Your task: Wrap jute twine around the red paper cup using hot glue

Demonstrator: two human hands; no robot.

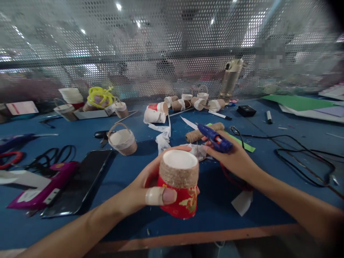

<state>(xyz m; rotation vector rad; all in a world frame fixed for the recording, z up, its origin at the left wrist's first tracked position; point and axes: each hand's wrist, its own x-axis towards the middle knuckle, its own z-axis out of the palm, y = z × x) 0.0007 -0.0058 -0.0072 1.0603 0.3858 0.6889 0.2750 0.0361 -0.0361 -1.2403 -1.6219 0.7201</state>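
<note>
My left hand (152,186) is wrapped round a red paper cup (188,202) with gold print, its white open mouth facing up. Brown twine (178,176) is wound in a band round the cup's upper part. A bandage covers the thumb that presses on the cup's front. My right hand (236,157) grips a blue glue gun (216,139), to the right of the cup and apart from it. Behind this hand lies a roll of twine (195,135). Crumpled white paper (197,152) lies between the two hands.
A small twine-wrapped basket (125,141) stands left of centre, near a black phone (80,182) and a purple packet (48,186). Several cups and small baskets line the back by a bottle (231,79). A black cable (303,168) loops across the right side.
</note>
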